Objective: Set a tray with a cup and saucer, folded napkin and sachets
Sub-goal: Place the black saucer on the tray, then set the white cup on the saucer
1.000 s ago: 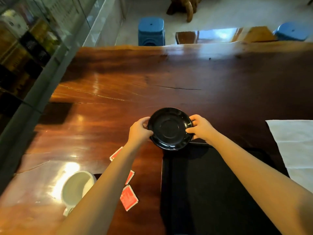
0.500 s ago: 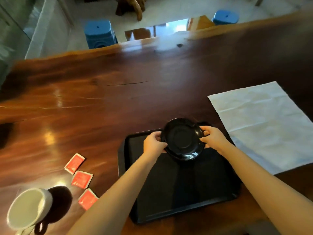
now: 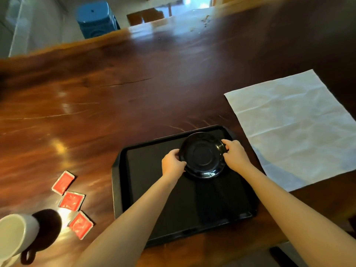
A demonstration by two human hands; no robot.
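Observation:
A black saucer (image 3: 202,156) is over the far right part of the black tray (image 3: 154,193). My left hand (image 3: 172,164) grips its left rim and my right hand (image 3: 235,154) grips its right rim. I cannot tell whether the saucer rests on the tray or hovers just above it. A white cup (image 3: 14,236) stands at the near left of the table. Three red sachets (image 3: 71,200) lie between the cup and the tray. An unfolded white napkin (image 3: 294,124) lies flat to the right of the tray.
The dark wooden table (image 3: 119,89) stretches far beyond the tray. A blue stool (image 3: 95,19) stands on the floor past the far edge. The table's near edge runs just below the tray at the right.
Both hands have carried the saucer from above the bare table beyond the tray to the tray's far right part. The view has swung right, showing the whole napkin.

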